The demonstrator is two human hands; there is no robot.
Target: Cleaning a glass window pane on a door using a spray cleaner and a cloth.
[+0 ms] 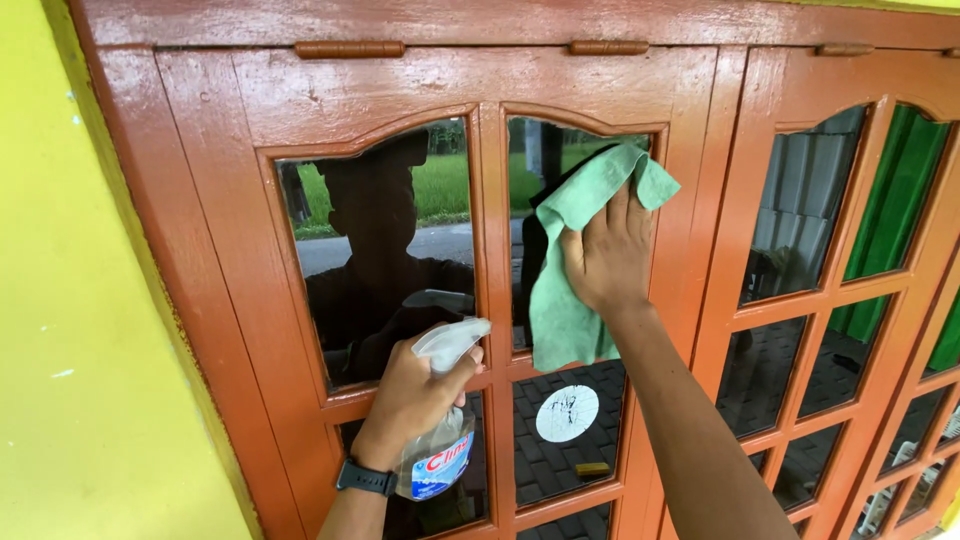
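My right hand (608,255) presses a green cloth (575,250) flat against the upper right glass pane (530,170) of an orange-brown wooden window (300,95). The cloth hangs down over the pane's lower part. Lower left, my left hand (412,398) grips a clear spray bottle (440,440) with a white trigger head, its nozzle turned toward the glass. A dark watch sits on that wrist. The upper left pane (385,250) mirrors a dark silhouette and green field.
A yellow wall (80,330) borders the window on the left. A round white sticker (567,413) sits on the lower middle pane. A second wooden window section (830,250) with several panes stands to the right, green curtain behind its glass.
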